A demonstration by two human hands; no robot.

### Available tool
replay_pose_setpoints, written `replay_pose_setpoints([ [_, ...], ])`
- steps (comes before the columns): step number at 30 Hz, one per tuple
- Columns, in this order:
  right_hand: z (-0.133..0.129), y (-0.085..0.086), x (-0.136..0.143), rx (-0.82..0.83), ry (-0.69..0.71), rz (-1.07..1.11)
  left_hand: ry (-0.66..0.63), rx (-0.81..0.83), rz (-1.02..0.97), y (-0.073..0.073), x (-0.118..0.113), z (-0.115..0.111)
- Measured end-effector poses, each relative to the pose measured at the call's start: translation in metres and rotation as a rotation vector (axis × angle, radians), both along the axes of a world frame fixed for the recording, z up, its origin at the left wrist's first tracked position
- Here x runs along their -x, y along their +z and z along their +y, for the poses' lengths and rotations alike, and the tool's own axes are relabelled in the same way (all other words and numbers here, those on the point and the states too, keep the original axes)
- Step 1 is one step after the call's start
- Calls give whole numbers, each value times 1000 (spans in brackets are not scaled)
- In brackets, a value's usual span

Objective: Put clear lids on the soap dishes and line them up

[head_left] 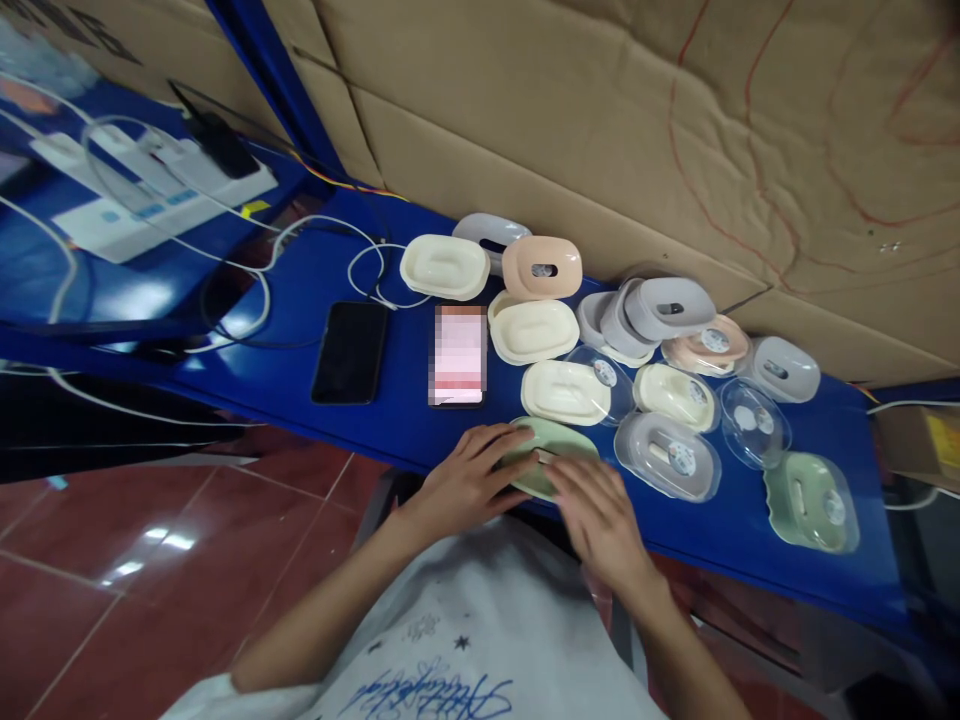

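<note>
A pale green oval dish (pixel 559 434) lies at the front edge of the blue table, in front of my body. My left hand (pixel 471 478) rests on its left side, fingers spread over the rim. On the right side, my right hand (pixel 600 508) has its fingers on the dish near a small light piece (pixel 543 456) at its middle; whether they pinch that piece is hard to tell. Just behind stands a cream dish (pixel 566 392) with a clear cover (pixel 621 385) partly beside it. A grey dish with a clear cover (pixel 666 457) is to the right.
Several cream, peach, grey and green dishes fill the right half of the blue table (pixel 405 430). A dark phone (pixel 349 353) and a lit phone (pixel 459 356) lie left of them. White cables and a power strip (pixel 165 200) are farther left; cardboard (pixel 570 130) stands behind.
</note>
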State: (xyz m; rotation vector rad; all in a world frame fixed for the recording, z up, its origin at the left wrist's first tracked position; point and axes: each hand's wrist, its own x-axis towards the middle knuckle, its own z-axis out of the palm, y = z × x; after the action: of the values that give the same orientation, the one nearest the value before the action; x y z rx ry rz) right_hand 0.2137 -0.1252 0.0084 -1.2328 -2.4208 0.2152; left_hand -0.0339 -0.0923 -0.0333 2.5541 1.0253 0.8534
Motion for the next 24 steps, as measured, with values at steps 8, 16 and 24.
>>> replay_pose_setpoints([
  [8, 77, 14, -26, 70, -354, -298, -35, 38, -39, 2, 2, 0],
  [16, 106, 26, -28, 197, -329, -231, -40, 58, -100, 4, 0, -1],
  [24, 14, 25, -6, 116, -120, -147, 30, 258, -272, -3, 4, -1],
])
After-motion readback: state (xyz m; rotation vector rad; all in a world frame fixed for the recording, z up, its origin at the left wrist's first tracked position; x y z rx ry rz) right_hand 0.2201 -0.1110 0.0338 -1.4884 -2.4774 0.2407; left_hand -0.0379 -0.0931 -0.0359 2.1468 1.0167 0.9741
